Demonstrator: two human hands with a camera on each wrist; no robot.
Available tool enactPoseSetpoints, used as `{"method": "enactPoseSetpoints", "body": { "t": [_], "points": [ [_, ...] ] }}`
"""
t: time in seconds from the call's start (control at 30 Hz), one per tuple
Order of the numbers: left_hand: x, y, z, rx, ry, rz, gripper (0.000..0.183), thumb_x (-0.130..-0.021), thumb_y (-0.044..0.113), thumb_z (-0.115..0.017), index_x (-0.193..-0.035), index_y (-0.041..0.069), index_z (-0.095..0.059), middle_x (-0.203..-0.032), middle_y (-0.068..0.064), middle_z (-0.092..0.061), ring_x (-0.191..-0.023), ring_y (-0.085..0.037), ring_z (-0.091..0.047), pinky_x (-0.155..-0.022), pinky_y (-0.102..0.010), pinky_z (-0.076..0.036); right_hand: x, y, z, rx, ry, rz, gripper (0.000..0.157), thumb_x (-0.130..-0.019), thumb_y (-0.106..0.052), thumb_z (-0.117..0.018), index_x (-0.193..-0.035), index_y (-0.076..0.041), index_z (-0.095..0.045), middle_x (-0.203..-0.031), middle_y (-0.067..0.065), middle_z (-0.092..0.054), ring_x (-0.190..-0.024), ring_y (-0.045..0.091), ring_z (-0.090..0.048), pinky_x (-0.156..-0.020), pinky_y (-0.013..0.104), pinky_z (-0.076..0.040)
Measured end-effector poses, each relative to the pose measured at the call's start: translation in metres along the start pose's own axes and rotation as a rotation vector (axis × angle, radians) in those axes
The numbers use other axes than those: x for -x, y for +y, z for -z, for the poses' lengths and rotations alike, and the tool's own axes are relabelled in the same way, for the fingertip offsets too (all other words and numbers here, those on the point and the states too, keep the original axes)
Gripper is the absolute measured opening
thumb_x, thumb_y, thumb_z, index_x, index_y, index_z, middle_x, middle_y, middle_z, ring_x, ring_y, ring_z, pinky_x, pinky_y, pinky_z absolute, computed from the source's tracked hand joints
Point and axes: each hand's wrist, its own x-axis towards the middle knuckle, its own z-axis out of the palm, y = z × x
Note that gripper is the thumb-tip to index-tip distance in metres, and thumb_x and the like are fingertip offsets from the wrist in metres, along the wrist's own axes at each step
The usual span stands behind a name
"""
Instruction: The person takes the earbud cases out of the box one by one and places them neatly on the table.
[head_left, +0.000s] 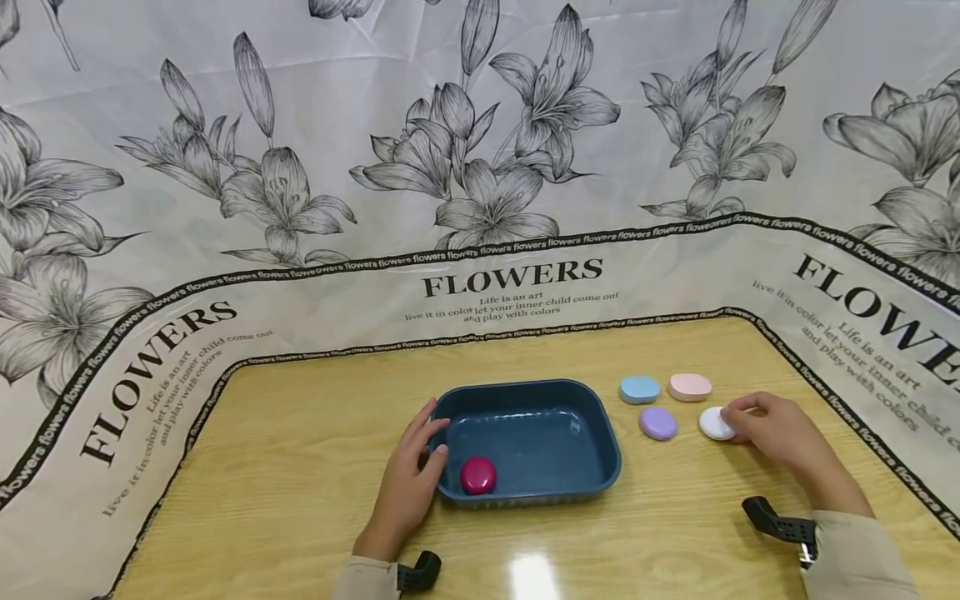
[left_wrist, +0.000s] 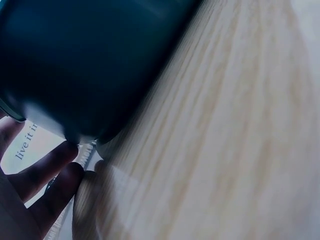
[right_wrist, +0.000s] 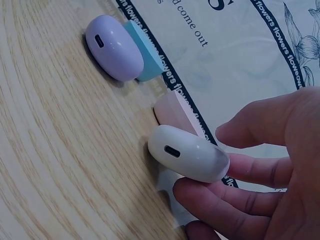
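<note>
My right hand [head_left: 772, 429] grips the edge of a white earbud-style case [right_wrist: 187, 152], smooth and rounded, with a small charging slot in its side. In the right wrist view the thumb lies above it and the fingers below. My left hand [head_left: 408, 475] rests at the left end of a dark blue rectangular bin [head_left: 525, 492], its extended fingertips and thumb touching the rim. Inside the bin, at the near left corner, lies a magenta round case [head_left: 478, 475]. In the left wrist view the bin's outer wall [left_wrist: 85, 60] fills the upper left.
Left of the white case lies a purple rounded case [head_left: 657, 423], also with a slot. Behind them are a light blue oval piece [head_left: 640, 389] and a pale pink oval piece [head_left: 690, 387]. A flower-printed cloth [head_left: 517, 292] borders the wooden table [head_left: 300, 467] at the back and sides.
</note>
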Motion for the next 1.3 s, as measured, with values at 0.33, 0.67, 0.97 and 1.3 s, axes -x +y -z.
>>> {"method": "enactPoseSetpoints", "body": {
  "t": [0.33, 0.67, 0.97, 1.3],
  "points": [
    [0.0028, -0.0013, -0.0011, 0.011, -0.005, 0.006, 0.036, -0.102, 0.017, -0.057, -0.137, 0.014, -0.061, -0.16, 0.011, -0.033, -0.147, -0.013, -0.028, -0.114, -0.047, -0.032, -0.0008, -0.0001, -0.0019, 0.006, -0.008, 0.008, 0.044, -0.1, -0.025, -0.053, -0.123, 0.013, -0.056, -0.095, 0.013, -0.071, -0.085, 0.018, -0.061, -0.074, 0.033, -0.042],
    [0.0021, -0.0003, -0.0017, 0.018, -0.001, 0.006, 0.036, -0.103, 0.019, -0.056, -0.138, 0.017, -0.06, -0.16, 0.015, -0.031, -0.147, -0.01, -0.028, -0.114, -0.046, -0.032, -0.0069, -0.0025, -0.0027, 0.059, 0.009, 0.093, 0.035, -0.097, -0.013, -0.061, -0.121, 0.013, -0.057, -0.102, 0.024, -0.069, -0.088, 0.022, -0.061, -0.074, 0.034, -0.043],
    [0.0002, 0.0003, 0.0003, 0.019, -0.005, 0.0, 0.036, -0.103, 0.017, -0.056, -0.138, 0.016, -0.06, -0.16, 0.01, -0.033, -0.147, -0.01, -0.028, -0.114, -0.044, -0.033, -0.0077, -0.0039, -0.0064, 0.007, -0.008, 0.073, 0.041, -0.103, -0.023, -0.055, -0.123, 0.013, -0.055, -0.096, 0.015, -0.072, -0.083, 0.017, -0.065, -0.068, 0.024, -0.043],
    [0.0013, 0.0005, 0.0014, 0.0, -0.013, -0.001, 0.036, -0.102, 0.017, -0.056, -0.138, 0.016, -0.06, -0.16, 0.013, -0.032, -0.146, -0.01, -0.028, -0.115, -0.044, -0.032, -0.0039, -0.0067, -0.0056, 0.008, -0.035, 0.041, 0.049, -0.106, -0.031, -0.047, -0.127, 0.013, -0.054, -0.098, 0.016, -0.073, -0.085, 0.019, -0.069, -0.078, 0.036, -0.042]
  ]
}}
